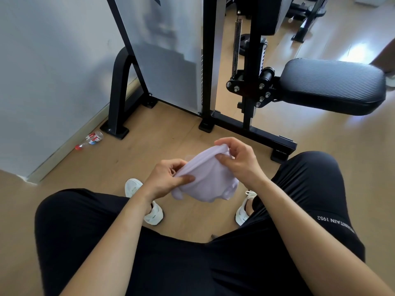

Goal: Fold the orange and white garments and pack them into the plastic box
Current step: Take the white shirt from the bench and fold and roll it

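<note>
A small white garment (208, 179) hangs bunched in the air between my knees, above the wooden floor. My left hand (165, 178) pinches its lower left edge with thumb and fingers. My right hand (237, 160) pinches the rolled upper edge at the top right. The loose lower part droops below both hands. No orange garment and no plastic box appear in the head view.
I sit with black trousers (310, 189) and white shoes (154, 212) on the floor. A black exercise machine frame (245, 127) with a padded seat (333, 86) stands ahead. A plastic bottle (92, 139) lies by the wall at left.
</note>
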